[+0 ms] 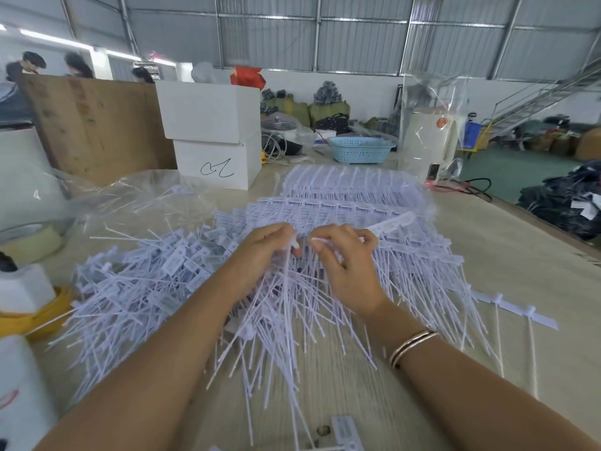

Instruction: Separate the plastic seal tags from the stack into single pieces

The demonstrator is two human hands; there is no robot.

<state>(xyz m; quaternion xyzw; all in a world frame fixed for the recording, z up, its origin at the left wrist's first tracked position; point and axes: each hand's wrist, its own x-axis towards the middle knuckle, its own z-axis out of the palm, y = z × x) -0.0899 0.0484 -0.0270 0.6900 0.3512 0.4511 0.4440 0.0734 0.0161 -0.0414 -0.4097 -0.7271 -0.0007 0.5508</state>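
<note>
Left hand [270,252]: fingers curled, pinching one white tag at its head end, w/ the thin tail running down toward the viewer.
Right hand [346,265]: fingers curled, gripping the joined strip [395,224] of tags; strip's far end sticks out up-right past the knuckles. Bracelets [411,348] on the wrist.
Gap btw hands: small; thumbs and fingertips nearly meet over the stack.
Stack of seal tags [351,193]: white, still joined in rows, lying on the table [507,255] just beyond and under the hands, partly in clear plastic wrap.
Single tags [169,271]: loose heap left of the hands, tails fanned toward the near edge.
Short strip [517,309]: few joined tags, right of the stack, apart from it.
Background: two white boxes [211,131] stacked, far left-centre; blue basket [361,149] behind the stack; tape roll [29,239] at left edge.
</note>
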